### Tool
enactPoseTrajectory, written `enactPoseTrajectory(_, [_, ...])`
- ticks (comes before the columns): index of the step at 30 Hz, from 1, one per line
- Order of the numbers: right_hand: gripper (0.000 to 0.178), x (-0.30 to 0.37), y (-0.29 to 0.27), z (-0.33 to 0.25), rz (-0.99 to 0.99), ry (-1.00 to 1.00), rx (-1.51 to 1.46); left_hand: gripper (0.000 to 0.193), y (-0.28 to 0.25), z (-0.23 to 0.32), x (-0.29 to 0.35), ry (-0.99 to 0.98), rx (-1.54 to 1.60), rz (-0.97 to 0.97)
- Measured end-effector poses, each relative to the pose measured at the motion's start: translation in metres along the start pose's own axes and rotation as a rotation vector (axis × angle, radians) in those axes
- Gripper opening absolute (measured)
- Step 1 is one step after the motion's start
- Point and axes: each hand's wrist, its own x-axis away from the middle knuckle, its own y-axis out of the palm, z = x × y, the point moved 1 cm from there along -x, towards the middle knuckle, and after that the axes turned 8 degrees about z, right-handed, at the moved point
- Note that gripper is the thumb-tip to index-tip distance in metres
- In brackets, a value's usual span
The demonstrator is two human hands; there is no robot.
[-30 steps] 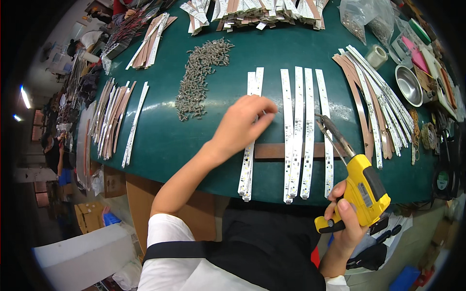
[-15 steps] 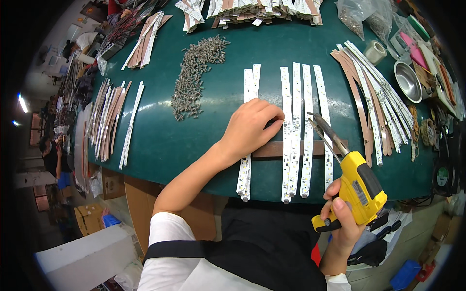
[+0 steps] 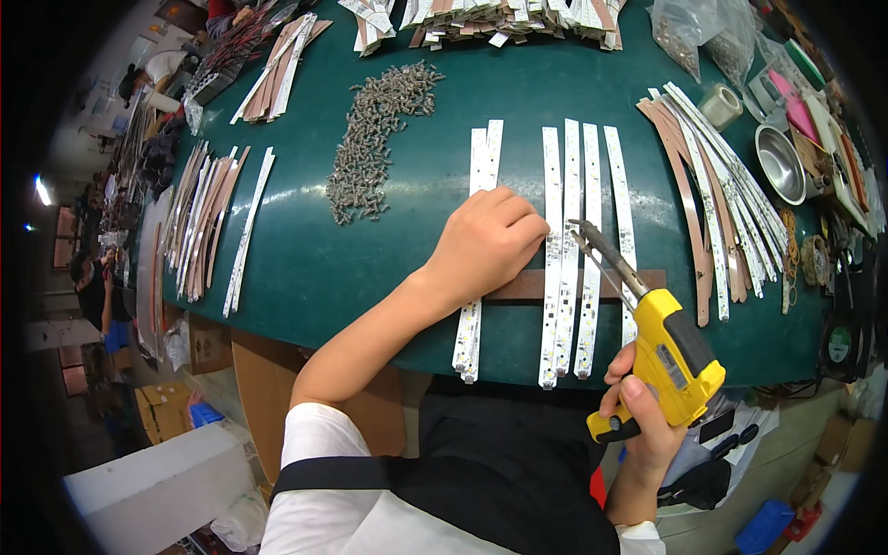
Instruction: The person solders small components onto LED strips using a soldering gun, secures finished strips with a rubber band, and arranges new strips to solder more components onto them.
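Left hand (image 3: 486,242) pressing strips (image 3: 566,250), right hand (image 3: 638,416) gripping screwdriver (image 3: 666,347)

Left hand (image 3: 486,245) flat on white strips (image 3: 566,250) laid across a brown bar (image 3: 647,277) on green table (image 3: 416,250); right hand (image 3: 638,416) grips yellow driver (image 3: 671,356), tip over strips; screw pile (image 3: 375,139) upper left

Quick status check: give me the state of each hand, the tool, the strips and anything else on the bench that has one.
Left hand: flat, pressing on white LED strips.
Right hand: gripping yellow electric screwdriver, bit tilted down toward the strips.
White LED strips: lying side by side across a brown wooden bar.
Grey screw pile: loose, spread on green table.
Steel bowl: upright.
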Motion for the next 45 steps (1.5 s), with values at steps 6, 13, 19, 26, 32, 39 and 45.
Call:
enactPoseTrajectory(6, [0.045, -0.002, 0.006, 0.005, 0.002, 0.056, 0.037, 0.019, -0.009, 0.004, 0.001, -0.168, 0.097, 0.011])
enactPoseTrajectory(13, [0.043, -0.004, 0.008, 0.002, -0.009, 0.115, 0.074, 0.017, -0.004, -0.002, 0.005, -0.184, 0.100, -0.007])
enactPoseTrajectory(19, [0.043, -0.004, 0.012, 0.001, 0.022, 0.098, 0.125, 0.014, -0.003, -0.004, 0.005, -0.179, 0.102, 0.008])
enactPoseTrajectory(26, [0.044, -0.004, 0.006, 0.000, -0.020, 0.131, 0.105, 0.014, -0.003, -0.004, 0.005, -0.168, 0.099, 0.009])
enactPoseTrajectory(32, [0.045, 0.003, 0.000, -0.003, 0.015, 0.000, 0.001, 0.017, -0.004, -0.002, 0.004, -0.168, 0.104, 0.002])
enactPoseTrajectory(39, [0.050, 0.007, -0.008, -0.010, 0.099, -0.092, 0.029, 0.029, -0.035, 0.024, -0.003, 0.056, 0.155, -0.080])
enactPoseTrajectory(45, [0.051, 0.005, -0.014, -0.013, 0.108, -0.161, -0.012, 0.057, -0.050, 0.038, 0.017, 0.127, 0.013, -0.294])
